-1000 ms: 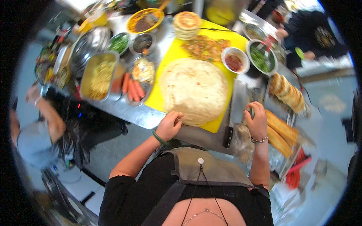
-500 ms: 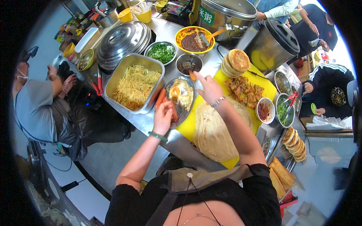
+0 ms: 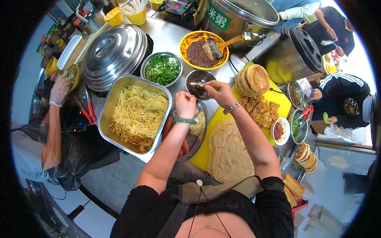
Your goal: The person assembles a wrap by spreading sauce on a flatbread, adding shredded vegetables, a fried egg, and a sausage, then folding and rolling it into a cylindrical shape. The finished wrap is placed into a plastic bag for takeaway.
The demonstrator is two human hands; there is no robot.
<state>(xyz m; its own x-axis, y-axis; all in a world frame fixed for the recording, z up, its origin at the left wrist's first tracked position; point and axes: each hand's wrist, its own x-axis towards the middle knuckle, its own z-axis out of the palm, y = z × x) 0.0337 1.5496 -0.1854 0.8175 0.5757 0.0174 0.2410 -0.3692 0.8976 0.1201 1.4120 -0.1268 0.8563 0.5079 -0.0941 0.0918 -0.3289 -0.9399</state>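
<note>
My right hand (image 3: 220, 96) is closed in a pinch around a small brown-handled utensil (image 3: 214, 84), over a small metal bowl of dark sauce (image 3: 195, 76). The utensil's working end is too small to tell. My left hand (image 3: 185, 106), fingers curled together, hangs above the oval metal plate (image 3: 204, 131) near the bowl's rim. Whatever it holds, if anything, is hidden. Fried egg (image 3: 198, 127) and red sausages (image 3: 168, 126) lie on that plate, partly behind my left forearm. Stacked round flatbreads (image 3: 229, 152) rest on the yellow board (image 3: 198, 160) beneath my right forearm.
Left of the plate stands a deep metal pan of shredded potato (image 3: 139, 115). Behind are chopped scallions (image 3: 162, 69) and a patterned bowl of brown paste (image 3: 200, 51). Round buns (image 3: 256, 79) and cooked meat (image 3: 260, 110) lie at right. A co-worker's gloved hand (image 3: 59, 89) is far left.
My left hand has left the sausages and risen toward the sauce bowl. My right hand has moved slightly, bringing the utensil over the bowl. The co-worker at left has reached forward.
</note>
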